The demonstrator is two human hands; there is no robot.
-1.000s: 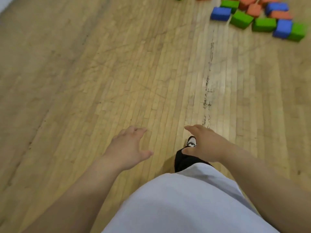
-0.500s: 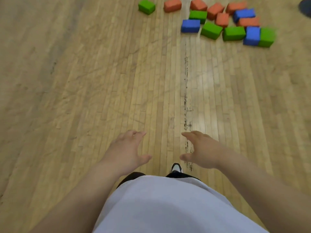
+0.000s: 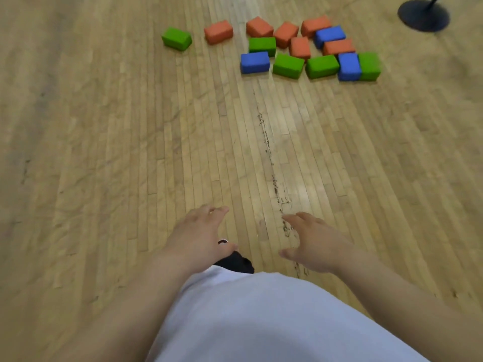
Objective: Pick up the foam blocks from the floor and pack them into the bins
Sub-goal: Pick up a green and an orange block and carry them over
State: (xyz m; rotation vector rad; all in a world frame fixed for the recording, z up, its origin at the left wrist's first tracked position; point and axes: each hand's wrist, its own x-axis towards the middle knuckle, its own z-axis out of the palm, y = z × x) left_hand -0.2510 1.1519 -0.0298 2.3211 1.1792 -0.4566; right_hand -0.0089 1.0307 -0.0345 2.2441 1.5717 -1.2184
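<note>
Several foam blocks in orange, green and blue lie scattered on the wooden floor far ahead. A green block (image 3: pixel 176 38) sits alone at the left, an orange block (image 3: pixel 218 32) beside it, and a blue block (image 3: pixel 254 62) fronts the main cluster. My left hand (image 3: pixel 198 237) and my right hand (image 3: pixel 311 241) hover low in front of my body, palms down, fingers spread, both holding nothing. Both hands are far short of the blocks. No bin is in view.
A round black stand base (image 3: pixel 423 15) sits at the top right, just beyond the blocks. A dark scuff line (image 3: pixel 271 168) runs along the floorboards between me and the cluster. My dark shoe (image 3: pixel 235 261) shows below my left hand, above my white shirt (image 3: pixel 261 317).
The view has advanced toward the blocks, which now sit lower and more central in the frame. The black stand base has come into view. My hands stay open in front of me.
</note>
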